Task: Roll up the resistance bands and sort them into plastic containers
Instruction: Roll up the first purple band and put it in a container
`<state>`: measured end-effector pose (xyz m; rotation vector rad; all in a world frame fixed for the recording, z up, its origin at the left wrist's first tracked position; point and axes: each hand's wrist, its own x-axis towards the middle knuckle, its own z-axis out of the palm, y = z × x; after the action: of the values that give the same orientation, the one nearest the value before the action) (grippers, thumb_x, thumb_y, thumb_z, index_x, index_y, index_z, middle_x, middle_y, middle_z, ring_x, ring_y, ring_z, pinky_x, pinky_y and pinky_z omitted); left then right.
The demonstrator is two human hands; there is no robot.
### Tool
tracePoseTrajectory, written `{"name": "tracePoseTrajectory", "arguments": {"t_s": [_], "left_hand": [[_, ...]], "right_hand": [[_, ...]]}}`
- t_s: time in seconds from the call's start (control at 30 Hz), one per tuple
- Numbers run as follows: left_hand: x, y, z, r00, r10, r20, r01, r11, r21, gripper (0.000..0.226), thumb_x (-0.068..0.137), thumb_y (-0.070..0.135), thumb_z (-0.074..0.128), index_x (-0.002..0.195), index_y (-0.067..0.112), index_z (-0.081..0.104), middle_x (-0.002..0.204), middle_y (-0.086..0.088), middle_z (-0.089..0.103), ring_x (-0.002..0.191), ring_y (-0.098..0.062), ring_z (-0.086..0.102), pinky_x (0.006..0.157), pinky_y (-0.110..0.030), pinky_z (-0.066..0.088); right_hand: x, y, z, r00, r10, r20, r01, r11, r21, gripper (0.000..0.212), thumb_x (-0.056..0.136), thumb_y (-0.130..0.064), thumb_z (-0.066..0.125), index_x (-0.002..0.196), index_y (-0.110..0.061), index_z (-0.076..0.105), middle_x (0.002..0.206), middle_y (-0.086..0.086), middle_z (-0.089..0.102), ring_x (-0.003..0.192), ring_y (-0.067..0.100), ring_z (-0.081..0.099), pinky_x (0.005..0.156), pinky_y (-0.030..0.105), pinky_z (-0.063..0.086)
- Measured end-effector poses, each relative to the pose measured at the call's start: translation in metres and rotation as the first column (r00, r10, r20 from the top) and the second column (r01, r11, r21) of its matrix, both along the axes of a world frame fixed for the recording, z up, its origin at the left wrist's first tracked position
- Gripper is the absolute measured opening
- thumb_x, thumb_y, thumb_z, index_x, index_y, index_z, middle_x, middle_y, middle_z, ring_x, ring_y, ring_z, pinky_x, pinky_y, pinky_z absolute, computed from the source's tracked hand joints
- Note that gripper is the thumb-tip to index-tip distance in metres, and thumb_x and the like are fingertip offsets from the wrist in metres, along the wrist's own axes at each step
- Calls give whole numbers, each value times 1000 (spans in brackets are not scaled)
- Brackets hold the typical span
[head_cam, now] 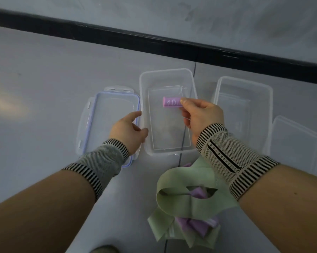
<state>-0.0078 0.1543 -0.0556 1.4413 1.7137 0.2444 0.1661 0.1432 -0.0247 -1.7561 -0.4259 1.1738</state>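
Work surface [44, 79]: pale grey, smooth, filling most of the frame. A thin dark seam runs down it through the centre. A broad black strip [154, 39] crosses the upper part from upper left to right edge; beyond it lies a second grey area, marked with faint smudges at upper right.

Centre: an open clear plastic container [146, 125], rectangular. Left of it, just beside and nearly touching, a clear lid with a blue seal [92, 123], lying flat. Right of centre, a second clear container [245, 92], also open, and at the right edge another clear lid [296, 143] beside it.

Right hand [199, 114]: raised over the centre container, thumb and fingertips pinching one end of a rolled purple band [171, 102] marked "10". The roll lies horizontal within that container's outline; whether it touches the floor of the box cannot be told. The remaining fingers are curled under the palm.

Left hand [130, 130]: fingers loosely extended, holding nothing, lying over the right edge of the blue-sealed lid and against the left wall of the centre container.

Both wrists carry striped knit wrist supports [227, 157].

Lower centre: a loose green band [181, 181] heaped in folds, with further purple bands [197, 225] tangled inside it, partly under the right forearm.
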Motion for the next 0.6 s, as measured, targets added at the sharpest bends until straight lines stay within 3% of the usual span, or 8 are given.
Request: {"name": "tracePoseTrajectory", "arguments": {"t_s": [0.13, 0.23, 0.33, 0.43, 0.53, 0.6], "left_hand": [[-11, -27, 0, 999, -37, -19, 38, 999, 6, 54, 85, 27, 63, 136, 30, 44, 75, 7, 69, 73, -11, 66, 78, -24, 49], [-16, -19, 0, 991, -81, -107, 97, 983, 153, 54, 90, 37, 55, 140, 26, 39, 115, 3, 62, 96, -15, 60, 92, -29, 44], [-17, 4, -2, 944, -205, -259, 284, 903, 323, 57, 95, 38, 42, 147, 23, 25, 153, 1, 27, 137, -21, 31, 113, -36, 26], [-20, 17, -8, 842, -353, -408, 488, 821, 297, 63, 96, 43, 33, 151, 23, 10, 159, 5, 5, 146, -20, 3, 117, -44, 16], [-24, 25, -16, 768, -409, -493, 563, 798, 214, 66, 95, 50, 25, 150, 26, 0, 159, 9, -2, 146, -18, -5, 116, -47, 15], [-24, 27, -21, 767, -414, -490, 567, 795, 215, 67, 93, 52, 21, 150, 26, -2, 159, 10, -2, 146, -18, -6, 117, -47, 13]], "right_hand": [[-9, -12, -7, 1000, 18, -23, -18, 1000, -18, 8, 81, -16, 73, 75, -18, 68, 69, 1, 69, 62, 11, 62, 66, 26, 55], [-16, -10, -13, 999, 34, 15, -33, 999, -24, 12, 80, -19, 75, 71, -20, 66, 67, -1, 68, 64, 12, 63, 71, 32, 57], [-20, 4, -24, 996, 28, 79, -26, 999, -27, 18, 77, -23, 77, 64, -22, 65, 61, -2, 68, 63, 15, 63, 75, 40, 59], [-27, 23, -35, 993, 37, 111, -33, 999, -39, 20, 78, -23, 76, 61, -21, 65, 61, 0, 67, 60, 15, 61, 72, 41, 59], [-37, 44, -43, 980, 81, 183, -72, 996, -59, 19, 81, -29, 72, 65, -22, 66, 67, 2, 70, 60, 15, 62, 61, 29, 56], [-42, 55, -50, 966, 113, 235, -98, 992, -74, 21, 82, -32, 70, 63, -23, 65, 72, 6, 73, 58, 14, 62, 53, 22, 51]]}}
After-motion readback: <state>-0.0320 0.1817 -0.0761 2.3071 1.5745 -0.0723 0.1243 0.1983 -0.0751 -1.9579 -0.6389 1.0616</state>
